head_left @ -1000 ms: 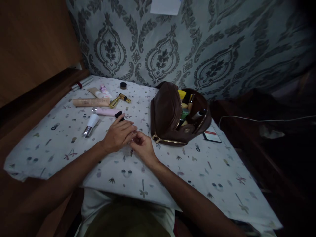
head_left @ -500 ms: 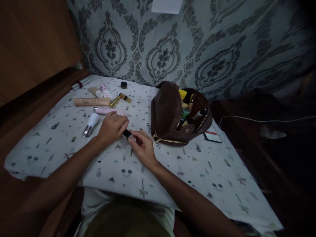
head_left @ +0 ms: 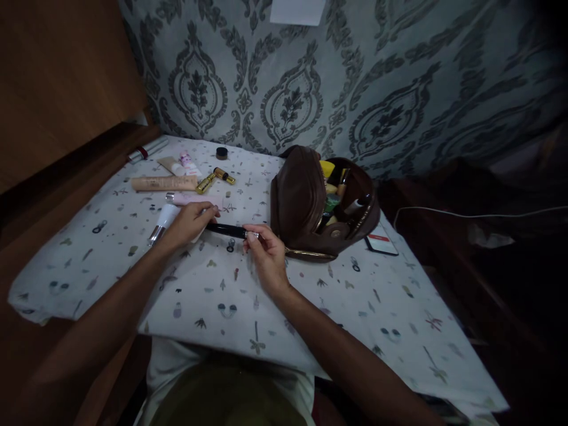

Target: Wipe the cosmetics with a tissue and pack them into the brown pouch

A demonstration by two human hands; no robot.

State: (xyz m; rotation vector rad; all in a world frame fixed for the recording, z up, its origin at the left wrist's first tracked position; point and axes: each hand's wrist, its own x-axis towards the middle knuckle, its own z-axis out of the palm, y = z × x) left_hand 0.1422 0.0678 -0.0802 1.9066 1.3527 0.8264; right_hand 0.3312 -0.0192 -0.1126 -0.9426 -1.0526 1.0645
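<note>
One black tube (head_left: 227, 231) spans two hands (head_left: 191, 225) (head_left: 270, 258) near one brown bag (head_left: 295, 198).

We log the tabletop (head_left: 275, 322) as white, scattered with small motifs in muted green, grey, mauve and black. Slim stick (head_left: 226, 230), between the left and right edges: black, silver at its right end. Toward the left edge, we note: long tube (head_left: 162, 183) peach-beige; slender tube (head_left: 189, 200) pale pink, silver-ended; bottle (head_left: 162, 222) white and silver. Jar (head_left: 222, 154) by the far edge: black lid, brownish below. Bag (head_left: 295, 192): dark brown, gold zip (head_left: 310, 255); inside, we see a yellow piece (head_left: 327, 169) and a green piece (head_left: 332, 203). Phone (head_left: 381, 242), right edge: white screen, red band. Backdrop (head_left: 290, 97) beyond the far edge: pale blue-grey, darker leafy medallions.
</note>
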